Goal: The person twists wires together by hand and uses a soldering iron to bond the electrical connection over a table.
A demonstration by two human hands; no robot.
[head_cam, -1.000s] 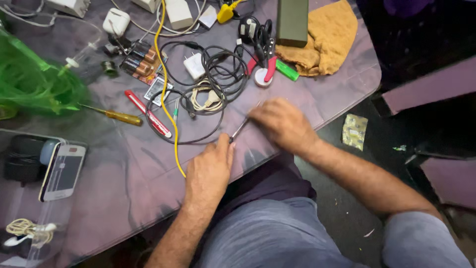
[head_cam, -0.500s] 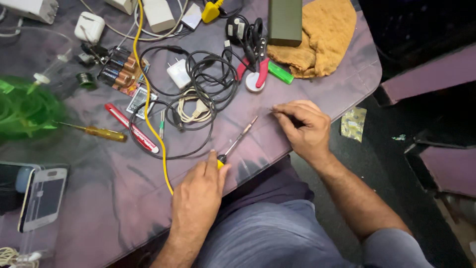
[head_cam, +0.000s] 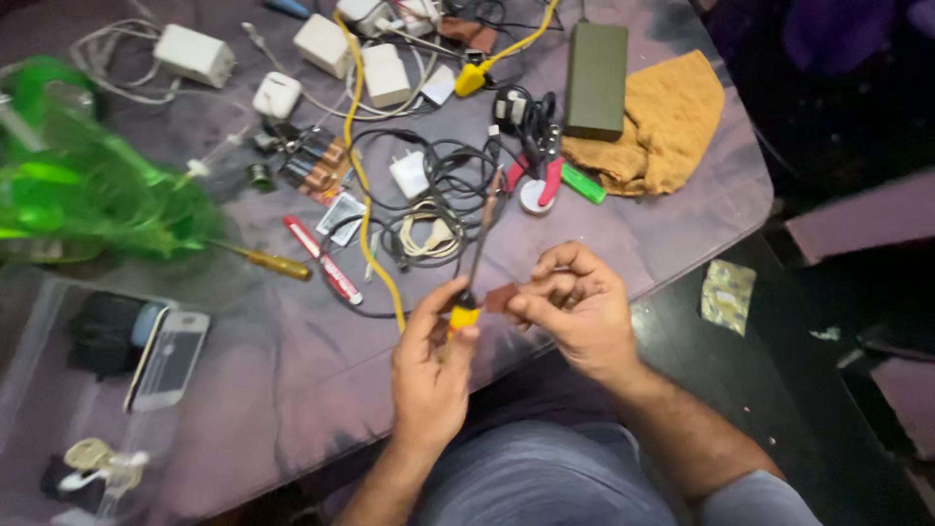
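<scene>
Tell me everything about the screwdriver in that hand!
The screwdriver has a yellow handle and a long, thin, dark shaft. The left hand grips the handle above the table edge, the shaft slanting up and away over the tangled cables. Its tip is blurred. The right hand pinches a small brown piece right beside the handle.

Your left hand [head_cam: 429, 365] is closed in a grip, thumb up; your right hand [head_cam: 575, 312] pinches with curled fingers [head_cam: 545, 287], forearms angled inward over the worktop's near edge.
</scene>
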